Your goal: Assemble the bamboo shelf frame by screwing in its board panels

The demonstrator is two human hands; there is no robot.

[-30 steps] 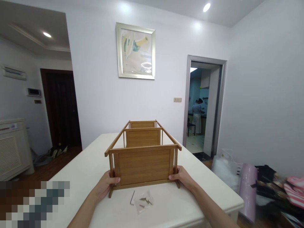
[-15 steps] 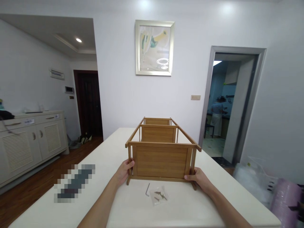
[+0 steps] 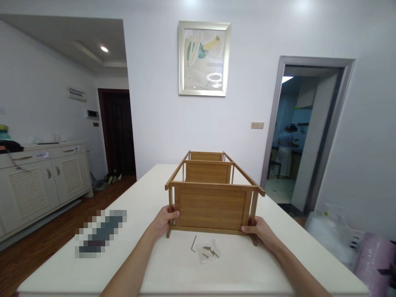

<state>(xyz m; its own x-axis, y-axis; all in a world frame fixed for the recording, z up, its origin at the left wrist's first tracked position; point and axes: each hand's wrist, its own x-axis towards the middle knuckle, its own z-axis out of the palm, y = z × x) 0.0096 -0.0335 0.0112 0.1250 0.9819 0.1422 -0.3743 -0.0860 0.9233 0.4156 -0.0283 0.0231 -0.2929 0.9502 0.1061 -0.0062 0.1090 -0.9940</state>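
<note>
A wooden rack (image 3: 213,206) with three panels and thin side rails lies on its side on the white table (image 3: 130,214). My left hand (image 3: 164,220) is closed around the near left post of the rack. My right hand (image 3: 261,231) grips the near right post at its lower end. In front of the rack, between my arms, lie a small Allen key (image 3: 193,242) and a clear bag of screws (image 3: 209,251).
A white sideboard (image 3: 37,173) stands at the left wall and a dark door (image 3: 117,132) behind it. A framed picture (image 3: 204,57) hangs on the far wall. Another person (image 3: 285,144) stands in the room beyond the right doorway. Plastic bags (image 3: 334,235) lie at right.
The view has swung left and settled; the rack now sits centred. Both hands stay on the near posts of the rack.
</note>
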